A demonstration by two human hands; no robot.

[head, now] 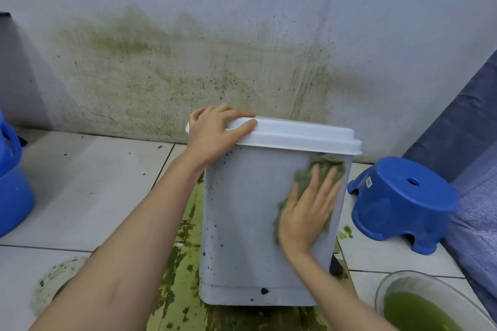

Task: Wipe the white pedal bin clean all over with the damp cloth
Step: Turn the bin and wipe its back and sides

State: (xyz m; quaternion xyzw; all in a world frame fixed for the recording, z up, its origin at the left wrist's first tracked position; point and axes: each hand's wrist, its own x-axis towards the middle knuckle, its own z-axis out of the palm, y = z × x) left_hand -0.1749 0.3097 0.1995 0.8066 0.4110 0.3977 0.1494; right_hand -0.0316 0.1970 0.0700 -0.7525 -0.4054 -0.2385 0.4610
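Forearms nearest, reaching forward and down. Right fingers (326, 177) spread flat, pressing cloth (317, 169) against bin (242, 217) front, upper right, under lid (295, 133). Left hand (212, 134) clamped over lid's left corner, steadying. Bin upright on stained floor (88, 183) by wall, between bucket (12, 183) and stool (400, 204). Likely light, stiff, slippery plastic; brace at lid rim. Cloth soft, limp.
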